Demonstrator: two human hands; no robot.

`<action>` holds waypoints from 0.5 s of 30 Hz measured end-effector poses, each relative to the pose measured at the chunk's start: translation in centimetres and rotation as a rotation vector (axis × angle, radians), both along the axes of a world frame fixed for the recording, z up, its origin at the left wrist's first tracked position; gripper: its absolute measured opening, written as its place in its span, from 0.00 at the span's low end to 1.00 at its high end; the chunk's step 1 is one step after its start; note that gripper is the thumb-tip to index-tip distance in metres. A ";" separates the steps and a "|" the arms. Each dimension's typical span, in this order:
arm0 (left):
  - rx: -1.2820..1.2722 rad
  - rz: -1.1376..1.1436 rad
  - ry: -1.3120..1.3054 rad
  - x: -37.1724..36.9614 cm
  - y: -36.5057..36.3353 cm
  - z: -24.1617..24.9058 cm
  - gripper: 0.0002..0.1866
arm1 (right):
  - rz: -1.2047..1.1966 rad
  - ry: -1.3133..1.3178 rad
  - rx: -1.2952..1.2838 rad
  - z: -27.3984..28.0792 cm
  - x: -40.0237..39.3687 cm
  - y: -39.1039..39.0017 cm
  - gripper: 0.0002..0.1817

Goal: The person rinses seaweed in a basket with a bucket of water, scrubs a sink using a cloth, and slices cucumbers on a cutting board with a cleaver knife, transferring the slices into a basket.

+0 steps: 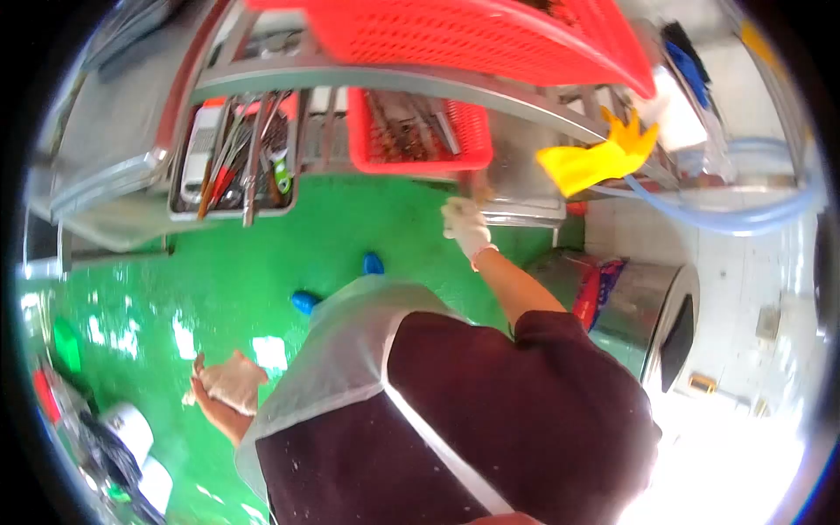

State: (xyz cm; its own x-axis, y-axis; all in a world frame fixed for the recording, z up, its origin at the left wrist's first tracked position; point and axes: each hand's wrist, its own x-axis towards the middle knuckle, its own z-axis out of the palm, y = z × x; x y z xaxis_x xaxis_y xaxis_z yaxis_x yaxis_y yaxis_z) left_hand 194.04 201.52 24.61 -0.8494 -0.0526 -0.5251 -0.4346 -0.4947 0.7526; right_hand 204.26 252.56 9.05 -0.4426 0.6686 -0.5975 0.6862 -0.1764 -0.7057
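Much open floor [367, 214] between hands, left [210, 402] clutching cloth [238, 379], right [466, 226] (grip unclear) near basket rim [420, 165]

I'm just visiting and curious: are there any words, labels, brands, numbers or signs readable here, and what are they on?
No text can be read.
Red-and-blue patch on the metal drum: any print is too blurred.
Tools in the grey tray: any marks are too small.
Small red basket near the right hand: no writing shows.
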 end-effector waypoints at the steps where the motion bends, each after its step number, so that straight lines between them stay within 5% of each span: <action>1: -0.015 -0.019 -0.002 -0.7 0.4 0.0 0.25 | -0.209 -0.035 -0.058 1.1 -0.1 2.8 0.26; 2: 0.003 -0.064 0.006 -1.5 0.4 -0.4 0.25 | -0.416 -0.067 -0.123 2.5 0.6 5.7 0.29; 6: 0.041 -0.213 0.046 -5.0 3.2 -1.0 0.27 | -0.144 -0.109 0.941 6.8 8.1 11.4 0.24; 10: 0.187 -0.328 0.037 -8.0 8.5 -2.1 0.28 | 0.021 -0.306 1.573 11.9 8.5 18.0 0.22; 12: 0.192 -0.362 0.038 -8.1 12.1 -1.7 0.24 | -0.067 -0.309 1.633 15.7 7.4 16.3 0.21; 14: 0.228 -0.440 0.060 -9.0 14.0 -2.2 0.22 | -0.362 0.244 1.358 14.6 9.0 15.3 0.20; 15: 0.233 -0.462 0.070 -9.4 14.5 -2.8 0.21 | -0.315 -0.051 1.411 14.3 10.6 14.4 0.22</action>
